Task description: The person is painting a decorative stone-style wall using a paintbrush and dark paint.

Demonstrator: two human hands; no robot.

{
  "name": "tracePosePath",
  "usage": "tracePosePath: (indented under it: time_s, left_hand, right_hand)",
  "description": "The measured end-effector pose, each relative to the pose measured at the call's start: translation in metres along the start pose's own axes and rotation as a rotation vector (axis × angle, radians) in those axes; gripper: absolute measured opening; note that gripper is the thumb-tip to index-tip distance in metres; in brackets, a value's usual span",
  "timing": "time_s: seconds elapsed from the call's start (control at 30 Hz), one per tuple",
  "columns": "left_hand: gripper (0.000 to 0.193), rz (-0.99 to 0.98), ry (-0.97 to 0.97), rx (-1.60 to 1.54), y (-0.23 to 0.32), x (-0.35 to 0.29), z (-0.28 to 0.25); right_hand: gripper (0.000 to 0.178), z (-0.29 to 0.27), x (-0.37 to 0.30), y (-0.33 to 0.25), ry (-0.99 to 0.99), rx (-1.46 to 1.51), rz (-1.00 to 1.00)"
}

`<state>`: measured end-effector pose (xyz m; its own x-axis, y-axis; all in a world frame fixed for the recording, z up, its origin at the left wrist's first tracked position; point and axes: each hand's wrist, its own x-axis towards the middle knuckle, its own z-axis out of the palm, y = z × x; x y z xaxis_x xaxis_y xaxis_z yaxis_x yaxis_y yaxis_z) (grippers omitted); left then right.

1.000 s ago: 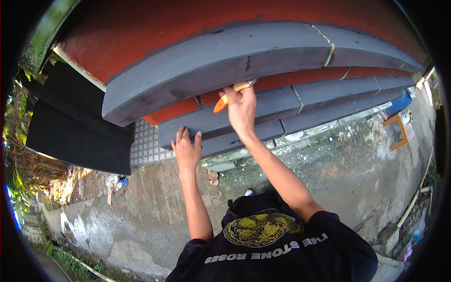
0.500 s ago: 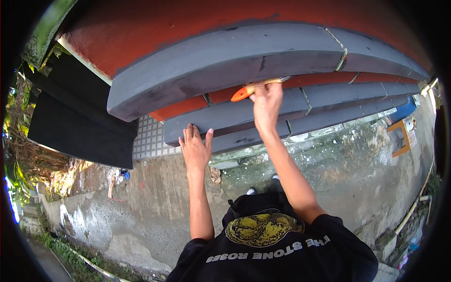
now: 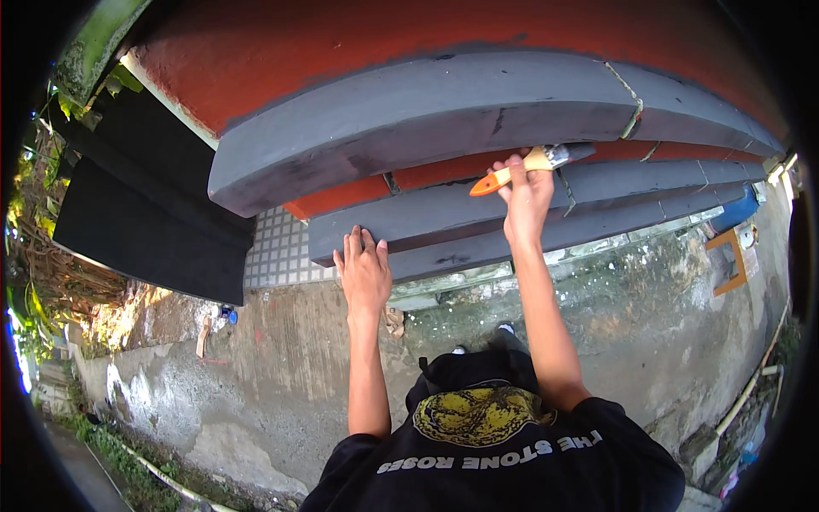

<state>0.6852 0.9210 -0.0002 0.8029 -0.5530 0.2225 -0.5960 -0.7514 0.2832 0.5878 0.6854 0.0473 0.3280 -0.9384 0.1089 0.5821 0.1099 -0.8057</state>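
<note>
My right hand grips a paintbrush by its handle, which is pale wood with an orange end. Grey-stained bristles point right, just under the upper grey ledge; whether they touch it I cannot tell. Darker patches mark that ledge's front face and underside. My left hand rests with fingers stretched out on the front of the lower grey ledge, near its left end. Between the two ledges runs a strip of red wall.
A black panel stands at the left beside a tiled patch. Further right are a blue container and a wooden frame on the concrete ground. A small blue can sits at the left.
My right hand has moved right with the paintbrush, and its bristles now show. The left hand stays on the lower ledge. The whole view has shifted slightly.
</note>
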Motion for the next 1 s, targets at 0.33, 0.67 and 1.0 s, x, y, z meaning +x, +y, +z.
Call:
tracePosePath:
  time_s: [0.33, 0.67, 1.0]
  left_hand:
    - [0.043, 0.045, 0.002, -0.195, -0.037, -0.006, -0.014]
    - [0.044, -0.084, 0.124, -0.136, -0.063, -0.022, -0.009]
    - [0.048, -0.074, 0.023, 0.000, -0.060, -0.016, -0.014]
  right_hand:
    - [0.012, 0.097, -0.083, 0.049, -0.345, -0.255, -0.046]
    - [0.023, 0.073, -0.121, 0.078, -0.612, -0.558, 0.090]
    - [0.023, 0.076, -0.074, 0.043, -0.286, -0.296, -0.157]
